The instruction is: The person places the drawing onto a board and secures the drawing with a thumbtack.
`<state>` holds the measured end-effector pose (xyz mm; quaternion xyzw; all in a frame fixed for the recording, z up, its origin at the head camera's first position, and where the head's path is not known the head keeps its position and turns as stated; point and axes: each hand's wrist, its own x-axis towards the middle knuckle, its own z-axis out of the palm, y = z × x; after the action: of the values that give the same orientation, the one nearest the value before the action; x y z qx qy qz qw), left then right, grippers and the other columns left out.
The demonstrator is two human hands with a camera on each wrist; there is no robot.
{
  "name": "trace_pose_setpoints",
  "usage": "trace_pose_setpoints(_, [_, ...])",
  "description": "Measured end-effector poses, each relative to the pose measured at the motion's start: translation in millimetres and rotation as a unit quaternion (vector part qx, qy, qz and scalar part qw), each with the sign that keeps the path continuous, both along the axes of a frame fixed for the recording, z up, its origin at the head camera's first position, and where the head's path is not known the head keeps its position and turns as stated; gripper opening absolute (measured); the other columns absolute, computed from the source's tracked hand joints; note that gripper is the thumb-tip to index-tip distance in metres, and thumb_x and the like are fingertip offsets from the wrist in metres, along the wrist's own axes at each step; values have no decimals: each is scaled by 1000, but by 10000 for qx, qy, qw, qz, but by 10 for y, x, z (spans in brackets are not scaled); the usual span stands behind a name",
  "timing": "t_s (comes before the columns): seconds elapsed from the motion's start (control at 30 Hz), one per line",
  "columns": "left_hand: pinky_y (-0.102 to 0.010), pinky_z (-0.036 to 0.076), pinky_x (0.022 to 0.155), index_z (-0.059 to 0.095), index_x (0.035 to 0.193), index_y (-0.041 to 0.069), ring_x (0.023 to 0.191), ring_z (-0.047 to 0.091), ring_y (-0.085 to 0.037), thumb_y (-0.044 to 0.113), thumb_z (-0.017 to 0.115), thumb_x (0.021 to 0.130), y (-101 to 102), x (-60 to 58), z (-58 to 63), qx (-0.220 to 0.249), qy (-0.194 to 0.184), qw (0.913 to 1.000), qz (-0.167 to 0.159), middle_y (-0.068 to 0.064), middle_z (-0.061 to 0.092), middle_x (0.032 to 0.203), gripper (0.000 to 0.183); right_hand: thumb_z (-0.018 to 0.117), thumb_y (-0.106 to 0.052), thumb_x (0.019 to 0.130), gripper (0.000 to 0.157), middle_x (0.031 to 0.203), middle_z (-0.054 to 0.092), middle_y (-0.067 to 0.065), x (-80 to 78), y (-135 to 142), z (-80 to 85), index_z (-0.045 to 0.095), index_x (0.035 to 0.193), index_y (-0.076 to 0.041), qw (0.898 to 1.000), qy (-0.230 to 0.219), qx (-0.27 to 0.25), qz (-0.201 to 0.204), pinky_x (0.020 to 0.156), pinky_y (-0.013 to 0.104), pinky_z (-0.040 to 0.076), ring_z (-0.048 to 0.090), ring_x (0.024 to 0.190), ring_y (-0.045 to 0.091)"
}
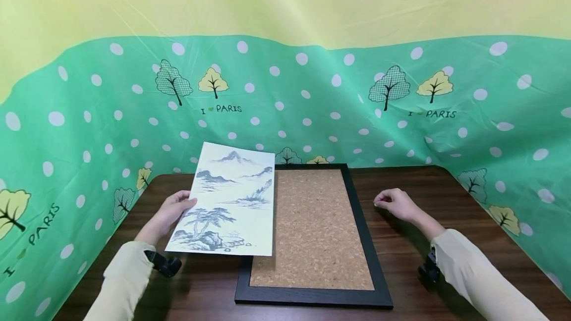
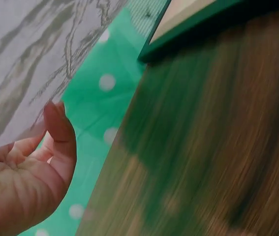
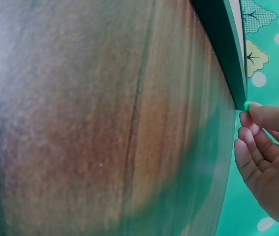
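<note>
A big cloth (image 1: 308, 93) hangs behind the worktop (image 1: 209, 281) and on both sides of it. It is yellow on top and green below, with pale dots, trees and the words "I PARIS". The worktop is dark brown wood with stripes in it.

A black frame (image 1: 312, 297) lies flat in the middle of the worktop, with its top end close to the far edge. Inside the frame is a sheet of tan cork (image 1: 312, 232).

Next comes a white landscape print (image 1: 225, 204). It shows grey-blue mountains, rocks and trees. It is held up off the worktop, toward the left edge, and it hides much of the frame's left side and some of the cork.

The person wears cream sleeves (image 1: 482, 271). The left hand (image 1: 171, 210) holds the print by its left edge, with the fingers pinched on it. The right hand (image 1: 397, 205) is up over the right part of the worktop, beside the frame. Its thumb and first finger are pinched together on a little green thing (image 3: 248, 106), too small to name. A small black camera (image 1: 167, 265) sits on each wrist.
</note>
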<state>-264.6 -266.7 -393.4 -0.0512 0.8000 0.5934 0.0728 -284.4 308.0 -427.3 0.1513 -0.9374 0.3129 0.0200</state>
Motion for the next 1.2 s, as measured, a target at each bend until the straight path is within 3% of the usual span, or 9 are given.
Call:
trace_pose_setpoints(0.3, [-24, 46, 60, 42, 117, -5, 67, 56, -9, 10, 49, 92, 556, -48, -48, 517, -64, 9986, 46, -2, 56, 85, 30, 59, -3, 85, 9, 80, 64, 6, -5, -19, 26, 67, 86, 1, 10000, 14, 22, 15, 62, 31, 45, 53, 72, 16])
trace_pose_setpoints(0.53, [-24, 44, 61, 49, 112, -5, 67, 55, -10, 7, 51, 90, 952, -18, -116, 373, 66, 9992, 90, -6, 58, 86, 25, 59, -3, 85, 9, 81, 64, 7, 8, -8, 9, 67, 86, 1, 10000, 1, -9, -38, 63, 32, 45, 53, 72, 17])
trace_pose_setpoints(0.77, [-23, 43, 59, 52, 105, -7, 66, 52, -13, 3, 54, 87, 1367, 95, -248, 224, 288, 9992, 160, -9, 55, 81, 20, 59, -2, 85, 9, 81, 64, 6, 19, -11, -19, 67, 86, 1, 9999, -90, -23, -60, 62, 31, 44, 52, 71, 17])
trace_pose_setpoints(1.0, [-24, 42, 59, 52, 106, -5, 67, 52, -15, 4, 53, 87, 1601, 201, -345, 115, 461, 9988, 79, -10, 54, 82, 21, 59, -3, 84, 8, 80, 64, 7, 28, -17, -44, 67, 86, 1, 9998, -146, -49, -92, 59, 29, 43, 50, 68, 16])
trace_pose_setpoints(1.2, [-24, 41, 59, 51, 103, -7, 66, 48, -14, 2, 55, 85, 1709, 268, -422, -45, 797, 9966, -191, -9, 52, 80, 21, 59, -3, 84, 8, 80, 64, 7, 28, -25, -63, 67, 85, 0, 9999, -109, -54, -98, 58, 29, 43, 50, 68, 16])
